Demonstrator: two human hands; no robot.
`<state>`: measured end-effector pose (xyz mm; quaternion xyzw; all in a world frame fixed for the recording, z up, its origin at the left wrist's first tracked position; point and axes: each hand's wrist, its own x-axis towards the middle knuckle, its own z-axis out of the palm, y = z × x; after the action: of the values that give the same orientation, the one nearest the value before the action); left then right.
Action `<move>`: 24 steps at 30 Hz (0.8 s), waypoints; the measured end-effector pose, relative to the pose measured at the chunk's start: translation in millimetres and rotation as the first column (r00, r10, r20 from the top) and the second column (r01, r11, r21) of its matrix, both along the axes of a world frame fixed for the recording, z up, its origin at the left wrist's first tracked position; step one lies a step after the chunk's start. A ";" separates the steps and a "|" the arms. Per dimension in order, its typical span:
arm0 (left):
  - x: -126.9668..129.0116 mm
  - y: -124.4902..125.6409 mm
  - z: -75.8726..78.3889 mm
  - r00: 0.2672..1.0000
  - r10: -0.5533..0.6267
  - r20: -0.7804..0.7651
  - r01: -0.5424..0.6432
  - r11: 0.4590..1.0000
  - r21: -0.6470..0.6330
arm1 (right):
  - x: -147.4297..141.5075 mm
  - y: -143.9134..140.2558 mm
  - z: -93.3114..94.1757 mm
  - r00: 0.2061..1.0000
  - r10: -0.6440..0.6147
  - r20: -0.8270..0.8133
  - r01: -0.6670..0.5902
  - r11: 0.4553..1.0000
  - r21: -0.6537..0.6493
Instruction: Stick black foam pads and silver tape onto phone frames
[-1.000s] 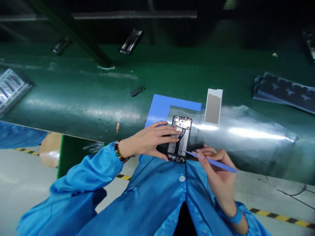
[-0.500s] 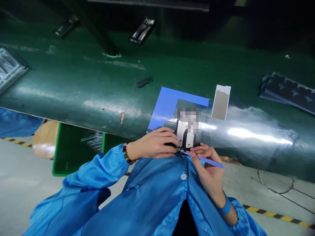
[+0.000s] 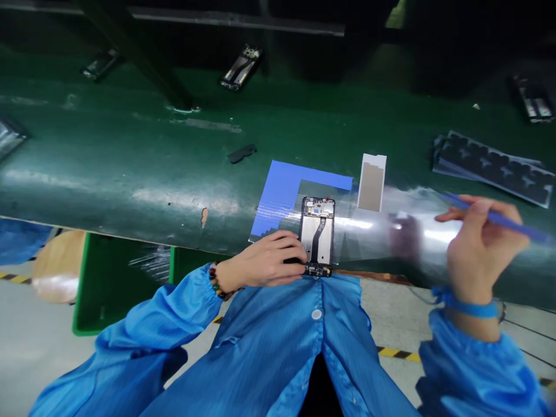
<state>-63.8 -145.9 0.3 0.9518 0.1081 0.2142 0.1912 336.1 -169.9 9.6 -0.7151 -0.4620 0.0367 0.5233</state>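
green and glossy, the workbench (image 3: 130,174) runs across the whole view, with a dark shelf behind it and a grey floor with yellow-black hazard tape below its near edge. near that edge lies an opened phone frame (image 3: 318,236), back side up, with a metal plate and a dark flex cable down its middle; it rests partly on a blue sheet (image 3: 278,191) and on clear plastic film (image 3: 434,231) that spreads to the right. the left hand (image 3: 264,262) lies flat beside the frame's lower left corner, fingers stretched and pressing on its edge, a bead bracelet (image 3: 216,280) at the wrist. the right hand (image 3: 480,246) is raised well to the right of the frame, above the film, and pinches a thin blue plastic pry stick (image 3: 499,219) between thumb and fingers; the stick is motion-blurred, its tip pointing left. a blue band (image 3: 467,306) circles that wrist. just beyond the frame stands a small grey-and-white adhesive pad (image 3: 372,182). farther right lies a stack of dark moulded trays (image 3: 495,167). a small black strip (image 3: 242,153) lies on the bench to the left, and other phone frames (image 3: 237,68) lie at the back.
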 end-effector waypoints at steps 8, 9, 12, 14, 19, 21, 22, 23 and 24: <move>0.2 -5.4 -10.3 0.999 0.038 -0.009 -0.038 0.998 -0.052 | 141.5 81.9 -12.1 0.857 0.094 0.507 0.186 0.861 -0.473; 0.8 -5.3 -9.3 0.999 0.038 -0.003 -0.038 0.997 -0.060 | 147.9 84.4 -12.9 0.841 0.125 0.527 0.177 0.856 -0.485; 2.3 -3.4 -5.2 1.000 0.029 0.010 -0.028 0.995 -0.097 | 159.3 86.5 -12.1 0.788 0.209 0.579 0.141 0.854 -0.500; 2.6 -1.4 -3.3 1.000 0.024 0.003 -0.023 0.991 -0.131 | 162.5 85.8 -9.1 0.770 0.220 0.599 0.163 0.840 -0.518; 2.9 2.2 -2.7 1.000 0.015 0.004 -0.014 0.983 -0.184 | 161.9 81.0 1.4 0.793 0.250 0.556 0.114 0.835 -0.538; 3.8 2.8 -1.9 1.000 0.017 0.010 -0.015 0.981 -0.194 | 160.8 79.3 3.7 0.813 0.249 0.526 0.096 0.834 -0.543; 4.5 2.9 -1.1 1.000 0.016 0.010 -0.014 0.980 -0.197 | 160.5 79.2 4.1 0.820 0.241 0.519 0.104 0.829 -0.549; 5.1 2.9 0.0 1.000 0.015 0.011 -0.013 0.980 -0.200 | 160.4 79.8 4.0 0.823 0.234 0.518 0.117 0.822 -0.557; 5.7 2.8 1.3 1.000 0.014 0.010 -0.012 0.979 -0.203 | 160.5 81.1 3.6 0.822 0.234 0.520 0.126 0.815 -0.566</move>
<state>-58.1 -143.1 1.7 0.9253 0.1347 0.2088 0.2866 496.6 -88.8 13.3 -0.8029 -0.5838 -0.0236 0.1184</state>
